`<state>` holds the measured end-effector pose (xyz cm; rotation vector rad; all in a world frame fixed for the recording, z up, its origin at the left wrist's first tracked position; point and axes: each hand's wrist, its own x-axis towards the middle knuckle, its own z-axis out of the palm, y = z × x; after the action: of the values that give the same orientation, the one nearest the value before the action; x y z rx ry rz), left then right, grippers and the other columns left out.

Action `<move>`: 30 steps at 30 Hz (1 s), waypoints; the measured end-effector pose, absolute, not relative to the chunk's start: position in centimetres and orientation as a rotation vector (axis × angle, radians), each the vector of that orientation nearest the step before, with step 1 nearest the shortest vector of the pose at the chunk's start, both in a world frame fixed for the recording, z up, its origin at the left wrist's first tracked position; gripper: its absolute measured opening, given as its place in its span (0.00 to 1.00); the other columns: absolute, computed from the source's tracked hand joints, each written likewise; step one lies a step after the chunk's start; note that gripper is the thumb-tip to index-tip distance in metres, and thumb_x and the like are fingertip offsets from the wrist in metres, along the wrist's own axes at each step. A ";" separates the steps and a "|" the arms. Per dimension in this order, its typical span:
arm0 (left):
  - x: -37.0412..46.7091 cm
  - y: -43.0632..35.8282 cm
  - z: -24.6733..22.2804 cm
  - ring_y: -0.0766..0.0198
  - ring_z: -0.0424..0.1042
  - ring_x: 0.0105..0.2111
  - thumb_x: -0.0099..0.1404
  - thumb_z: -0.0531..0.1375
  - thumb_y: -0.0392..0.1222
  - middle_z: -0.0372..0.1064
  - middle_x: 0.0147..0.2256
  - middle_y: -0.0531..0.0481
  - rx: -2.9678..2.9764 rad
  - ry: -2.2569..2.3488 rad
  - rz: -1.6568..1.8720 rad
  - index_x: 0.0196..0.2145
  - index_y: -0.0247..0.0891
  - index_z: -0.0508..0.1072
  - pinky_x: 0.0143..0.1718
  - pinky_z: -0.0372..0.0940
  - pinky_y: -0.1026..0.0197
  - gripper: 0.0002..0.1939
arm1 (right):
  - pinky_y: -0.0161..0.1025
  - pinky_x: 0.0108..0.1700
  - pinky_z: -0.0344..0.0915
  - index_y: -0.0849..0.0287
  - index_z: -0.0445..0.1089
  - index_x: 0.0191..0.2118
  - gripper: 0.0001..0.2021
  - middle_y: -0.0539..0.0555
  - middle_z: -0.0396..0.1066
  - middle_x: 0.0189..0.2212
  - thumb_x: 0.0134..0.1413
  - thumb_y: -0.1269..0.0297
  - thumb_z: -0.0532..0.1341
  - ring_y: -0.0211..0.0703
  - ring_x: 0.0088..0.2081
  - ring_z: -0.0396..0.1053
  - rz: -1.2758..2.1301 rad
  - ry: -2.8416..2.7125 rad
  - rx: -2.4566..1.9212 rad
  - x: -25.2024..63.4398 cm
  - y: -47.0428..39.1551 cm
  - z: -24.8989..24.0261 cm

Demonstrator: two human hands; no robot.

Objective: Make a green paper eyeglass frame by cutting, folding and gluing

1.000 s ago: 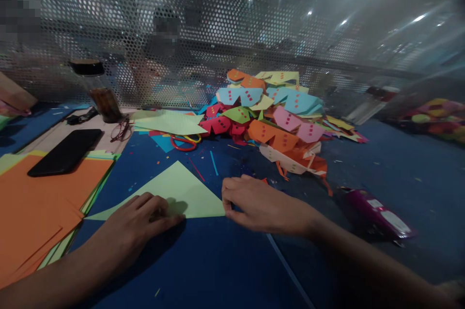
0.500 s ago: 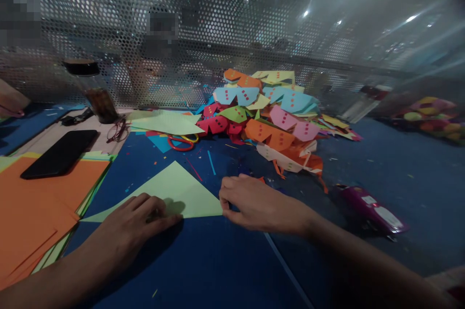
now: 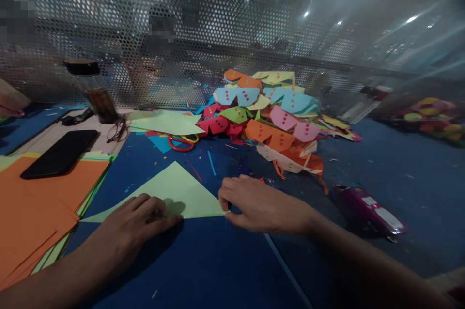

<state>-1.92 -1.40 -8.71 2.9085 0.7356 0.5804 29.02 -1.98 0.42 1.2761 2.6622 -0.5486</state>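
Observation:
A pale green sheet of paper (image 3: 181, 188), folded into a triangle, lies on the blue table with its point away from me. My left hand (image 3: 141, 214) rests on its left half, fingers curled and thumb along the folded near edge, holding it down. At the triangle's right corner, my right hand (image 3: 250, 202) has thumb and bent fingers closed on the paper. The exact contact under the fingertips of both hands is hidden.
Orange sheets (image 3: 83, 178) with a black phone (image 3: 60, 154) on top lie left. Behind are a bottle (image 3: 100, 98), glasses (image 3: 116, 130), scissors (image 3: 181, 143) and piled cut-paper shapes (image 3: 269, 130). A purple stapler-like object (image 3: 374, 209) sits right. Paper scraps dot the blue table (image 3: 203, 260).
My right hand's thumb has shifted slightly right along the near edge, by the paper's corner. The left hand and the sheet look still.

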 end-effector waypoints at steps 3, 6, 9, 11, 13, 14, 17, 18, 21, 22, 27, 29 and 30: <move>-1.8 -1.4 -8.7 0.60 0.68 0.37 0.71 0.48 0.28 0.69 0.40 0.48 2.898 0.749 0.561 0.58 0.49 0.70 0.38 0.63 0.59 0.25 | 0.45 0.47 0.57 0.58 0.69 0.35 0.03 0.53 0.69 0.38 0.59 0.70 0.58 0.42 0.37 0.66 -0.551 2.653 1.284 28.9 -2.0 0.6; -1.8 -1.4 -8.6 0.60 0.68 0.37 0.71 0.48 0.29 0.70 0.40 0.47 2.893 0.753 0.543 0.58 0.49 0.70 0.38 0.63 0.59 0.25 | 0.45 0.48 0.57 0.58 0.69 0.34 0.05 0.53 0.70 0.37 0.59 0.72 0.56 0.42 0.37 0.66 -0.551 2.648 1.299 28.7 -2.0 0.7; -1.8 -1.5 -8.5 0.60 0.68 0.37 0.71 0.47 0.27 0.70 0.40 0.47 2.890 0.754 0.553 0.57 0.48 0.71 0.38 0.63 0.59 0.26 | 0.46 0.48 0.57 0.58 0.69 0.34 0.06 0.53 0.70 0.37 0.59 0.72 0.56 0.42 0.37 0.66 -0.548 2.655 1.300 28.8 -2.0 0.6; -1.9 -1.6 -8.6 0.60 0.68 0.37 0.70 0.47 0.26 0.69 0.40 0.47 2.886 0.770 0.544 0.57 0.49 0.71 0.38 0.63 0.58 0.27 | 0.46 0.48 0.57 0.58 0.68 0.34 0.06 0.53 0.70 0.37 0.60 0.72 0.56 0.42 0.36 0.65 -0.543 2.660 1.299 28.8 -2.0 0.5; -2.0 -1.6 -8.8 0.60 0.68 0.37 0.70 0.46 0.26 0.69 0.40 0.47 2.883 0.789 0.519 0.57 0.50 0.70 0.39 0.63 0.58 0.28 | 0.46 0.48 0.56 0.58 0.68 0.34 0.06 0.53 0.69 0.38 0.60 0.72 0.55 0.42 0.37 0.66 -0.540 2.663 1.296 28.9 -2.0 0.4; -2.1 -1.6 -8.9 0.59 0.68 0.38 0.70 0.46 0.26 0.69 0.41 0.47 2.883 0.795 0.507 0.58 0.51 0.70 0.39 0.63 0.57 0.28 | 0.46 0.48 0.56 0.58 0.68 0.34 0.06 0.53 0.69 0.38 0.60 0.72 0.55 0.42 0.37 0.66 -0.541 2.661 1.293 28.9 -2.0 0.4; -2.2 -1.6 -9.1 0.58 0.68 0.38 0.70 0.47 0.26 0.68 0.41 0.46 2.891 0.788 0.488 0.59 0.51 0.68 0.39 0.63 0.56 0.28 | 0.45 0.49 0.56 0.58 0.68 0.36 0.05 0.53 0.69 0.38 0.61 0.71 0.56 0.42 0.38 0.66 -0.545 2.666 1.281 28.9 -1.9 0.3; -2.2 -1.6 -9.1 0.58 0.68 0.38 0.70 0.47 0.27 0.68 0.41 0.46 2.893 0.784 0.487 0.60 0.51 0.68 0.39 0.63 0.56 0.28 | 0.45 0.48 0.56 0.58 0.68 0.37 0.05 0.53 0.69 0.39 0.61 0.71 0.56 0.42 0.38 0.66 -0.543 2.672 1.279 28.9 -1.9 0.2; -2.1 -1.6 -9.0 0.58 0.68 0.38 0.71 0.46 0.27 0.68 0.41 0.46 2.892 0.773 0.488 0.60 0.50 0.68 0.39 0.63 0.56 0.27 | 0.45 0.47 0.56 0.58 0.68 0.37 0.04 0.53 0.69 0.39 0.61 0.72 0.56 0.42 0.37 0.65 -0.532 2.684 1.272 29.1 -1.8 0.1; -2.1 -1.6 -9.0 0.58 0.67 0.38 0.71 0.46 0.27 0.68 0.40 0.46 2.890 0.774 0.493 0.60 0.50 0.68 0.39 0.63 0.56 0.27 | 0.44 0.47 0.56 0.58 0.68 0.37 0.04 0.53 0.69 0.39 0.60 0.72 0.56 0.42 0.37 0.65 -0.533 2.680 1.268 29.1 -1.8 0.1; -1.9 -1.7 -8.7 0.59 0.68 0.37 0.70 0.46 0.26 0.69 0.39 0.46 2.884 0.780 0.551 0.58 0.50 0.70 0.38 0.63 0.57 0.28 | 0.44 0.46 0.56 0.58 0.67 0.36 0.05 0.53 0.69 0.39 0.59 0.74 0.56 0.41 0.37 0.65 -0.571 2.659 1.258 29.2 -1.7 0.2; -1.8 -1.7 -8.6 0.59 0.68 0.37 0.70 0.46 0.26 0.69 0.39 0.47 2.884 0.782 0.553 0.58 0.50 0.70 0.39 0.63 0.57 0.28 | 0.44 0.46 0.57 0.57 0.67 0.36 0.06 0.52 0.68 0.39 0.59 0.74 0.55 0.41 0.37 0.65 -0.577 2.663 1.247 29.2 -1.6 0.3; -1.8 -1.7 -8.6 0.60 0.68 0.37 0.70 0.46 0.26 0.69 0.40 0.47 2.887 0.781 0.554 0.58 0.50 0.70 0.39 0.63 0.58 0.28 | 0.44 0.46 0.57 0.57 0.67 0.37 0.06 0.52 0.68 0.39 0.59 0.74 0.55 0.41 0.37 0.65 -0.579 2.665 1.242 29.2 -1.6 0.3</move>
<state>-1.82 -1.67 -8.64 2.8866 0.7810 0.5545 29.23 -1.59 0.26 1.2425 2.6649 -0.5789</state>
